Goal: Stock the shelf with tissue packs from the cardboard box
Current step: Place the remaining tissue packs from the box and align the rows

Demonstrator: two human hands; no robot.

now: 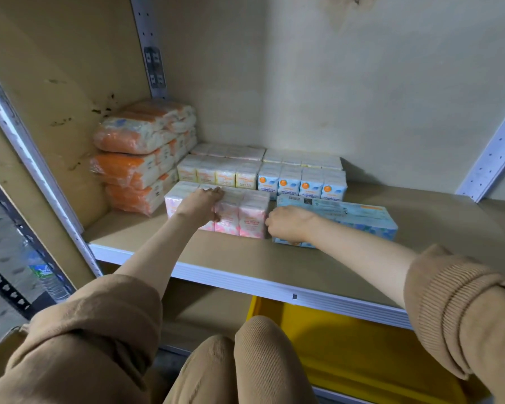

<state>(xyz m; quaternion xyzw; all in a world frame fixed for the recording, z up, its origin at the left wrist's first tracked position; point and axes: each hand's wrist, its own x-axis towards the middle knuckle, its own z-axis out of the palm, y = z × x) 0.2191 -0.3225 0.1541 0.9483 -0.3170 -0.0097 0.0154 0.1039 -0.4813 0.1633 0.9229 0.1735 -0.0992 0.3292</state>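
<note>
Tissue packs: rows shelved; box unseen.
Left hand: grips pink pack.
Right hand: grips blue pack.

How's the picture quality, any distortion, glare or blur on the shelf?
Head view: wide-angle bend leans the right upright outward; light dim and even, shadows soft; a bright sheen runs down the left upright; small print on the pink tissue packs is soft.

On beige shelf: pink tissue multipack upright at front, blue multipack flat just beside it, yellow packs and blue-white packs rowed behind, orange packs stacked at left.
</note>
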